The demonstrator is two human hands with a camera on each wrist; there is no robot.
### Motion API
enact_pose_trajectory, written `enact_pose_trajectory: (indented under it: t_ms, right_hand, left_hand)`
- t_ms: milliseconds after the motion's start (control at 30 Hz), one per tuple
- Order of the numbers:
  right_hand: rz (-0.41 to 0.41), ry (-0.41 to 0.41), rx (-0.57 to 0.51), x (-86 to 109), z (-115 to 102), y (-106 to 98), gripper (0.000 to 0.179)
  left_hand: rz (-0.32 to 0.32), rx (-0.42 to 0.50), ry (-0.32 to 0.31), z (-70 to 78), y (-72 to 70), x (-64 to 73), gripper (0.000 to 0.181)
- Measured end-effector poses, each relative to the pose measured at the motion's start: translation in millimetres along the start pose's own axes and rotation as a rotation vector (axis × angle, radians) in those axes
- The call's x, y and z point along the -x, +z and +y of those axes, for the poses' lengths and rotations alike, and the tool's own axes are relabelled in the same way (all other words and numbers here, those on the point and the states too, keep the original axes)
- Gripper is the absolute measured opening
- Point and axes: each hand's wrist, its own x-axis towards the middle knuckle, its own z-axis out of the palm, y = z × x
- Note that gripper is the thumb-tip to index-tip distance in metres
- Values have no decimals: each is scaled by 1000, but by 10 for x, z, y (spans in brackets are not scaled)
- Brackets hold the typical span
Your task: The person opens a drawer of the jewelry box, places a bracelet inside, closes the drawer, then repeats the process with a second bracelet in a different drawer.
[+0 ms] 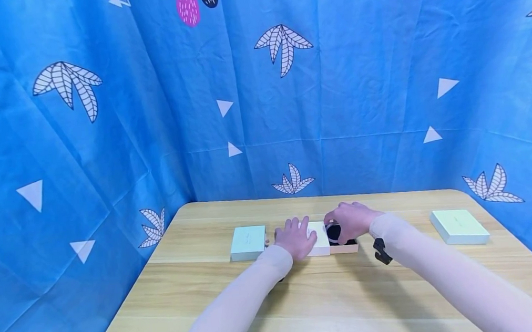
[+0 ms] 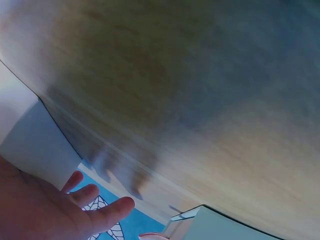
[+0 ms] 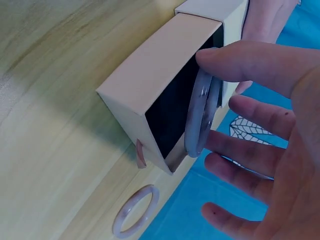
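Observation:
My right hand [image 1: 353,218] pinches a pale lilac-grey bangle [image 3: 197,115] between thumb and fingers, tilted at the mouth of a pink box drawer [image 3: 155,65] with a black inside. That drawer is pulled partway out of a white sleeve [image 1: 319,239]. On the sleeve lies my left hand [image 1: 296,239], its fingers spread and fairly straight; the left wrist view shows it beside the white sleeve wall [image 2: 37,135]. A second bangle [image 3: 136,211] rests on the table past the drawer's ribbon end [image 3: 141,154]; in the head view I cannot make it out.
Left of my left hand stands a mint green box [image 1: 248,243], with a small pinkish tab at its side. Another pale green box [image 1: 459,226] sits near the right edge of the wooden table [image 1: 316,309]. A blue patterned curtain [image 1: 364,99] hangs around the back and sides.

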Motion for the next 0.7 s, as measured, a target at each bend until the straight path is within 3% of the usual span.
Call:
enact_pose_trajectory:
  t_ms: [700]
  right_hand:
    - [43, -28, -47, 45, 20, 31, 53]
  left_hand:
    - [-4, -8, 10, 5, -44, 42, 67]
